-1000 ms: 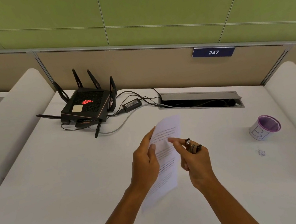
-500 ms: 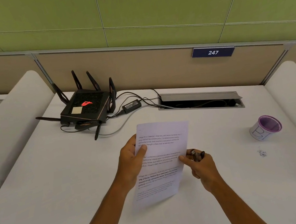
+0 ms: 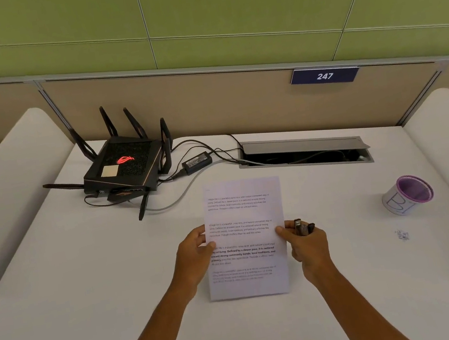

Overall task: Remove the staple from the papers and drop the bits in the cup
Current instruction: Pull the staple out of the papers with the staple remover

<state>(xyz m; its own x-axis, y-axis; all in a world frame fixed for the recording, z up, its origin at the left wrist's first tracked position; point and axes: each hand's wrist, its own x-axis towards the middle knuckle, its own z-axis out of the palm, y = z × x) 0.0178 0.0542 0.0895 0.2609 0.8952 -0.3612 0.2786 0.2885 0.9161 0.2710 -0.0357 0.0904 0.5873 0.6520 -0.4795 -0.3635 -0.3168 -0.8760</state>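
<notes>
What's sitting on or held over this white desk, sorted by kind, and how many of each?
Printed white paper sheets, held by both hands: 1 bundle
Dark metal staple remover, in right hand: 1
White cup with purple rim: 1
Black router with antennas: 1
Black power adapter: 1
Total: 5

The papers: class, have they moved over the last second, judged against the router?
Yes. The papers, seen edge-on before, now face the camera, square and upright, right of the router, held by left hand and right hand.
</notes>
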